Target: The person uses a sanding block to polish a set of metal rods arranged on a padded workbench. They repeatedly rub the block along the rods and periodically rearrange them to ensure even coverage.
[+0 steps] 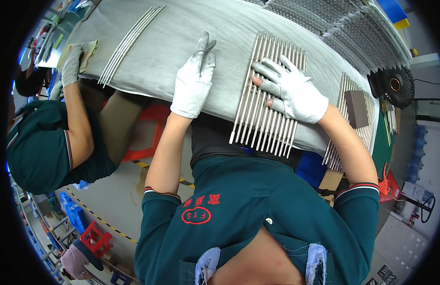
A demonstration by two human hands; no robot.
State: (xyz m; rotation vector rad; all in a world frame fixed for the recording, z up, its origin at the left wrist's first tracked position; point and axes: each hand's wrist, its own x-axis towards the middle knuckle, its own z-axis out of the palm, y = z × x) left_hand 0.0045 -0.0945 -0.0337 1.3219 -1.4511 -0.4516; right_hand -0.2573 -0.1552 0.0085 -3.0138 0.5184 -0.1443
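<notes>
Both my hands wear white gloves with greyish fingers. My right hand lies spread over a row of thin metal rods; two of its fingertips poke bare out of the glove. Side by side, these rods reach past the near edge of the table. To their left, my left hand is above the grey-covered table with its fingers stretched out and nothing visible in it. Beyond my right forearm, a second row of rods has a dark rectangular block resting on it.
A few rods lie further left on the table cover. A co-worker's gloved hand touches a yellowish cloth there. Stacked rods fill the far right, near a black fan. A red stool stands below the table.
</notes>
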